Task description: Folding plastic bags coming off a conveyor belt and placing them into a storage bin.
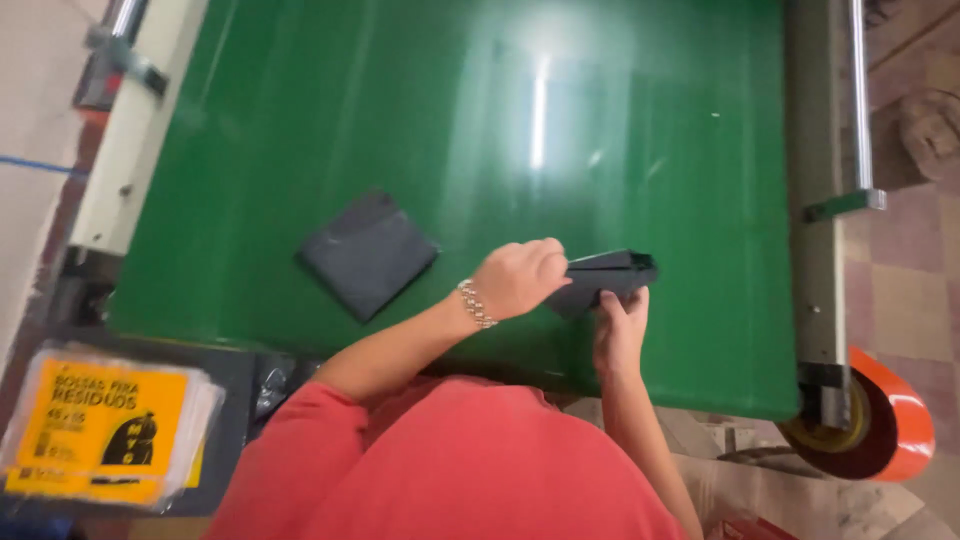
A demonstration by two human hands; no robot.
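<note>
Head view, looking down over a red shirt (470, 470) onto a glossy green work table (480, 120).

Item in hand: one folded black plastic bag (608, 276), dark, matte, flattened into a compact wedge-like bundle with a sharp upper crease. It is held just above the near part of the table, right of centre, between both hands.

Left hand (518, 278): closed, fingers curled over the left end of the folded bag, pinching its top edge. A beaded bracelet (477, 304) sits on that wrist.

Right hand (620, 325): comes up from below, fingers wrapped on the underside and near edge of the same bag, gripping it. Both hands touch the bag; the hands themselves lie just beside each other.

Second folded black bag (367, 252): roughly square, flat on the table, turned diamond-wise, left of the hands and apart from them. Untouched.

Count: folded black bags, two (one held, one lying). Hands, two.

Surroundings: stack of clear packets with yellow printed inserts (105, 425) at lower left, off the table; exact number of packets cannot be told. One orange-and-brown tape roll (880, 420) at the table's lower right corner, beside a grey metal side rail (820, 180). White rail (130, 140) along the left edge.
</note>
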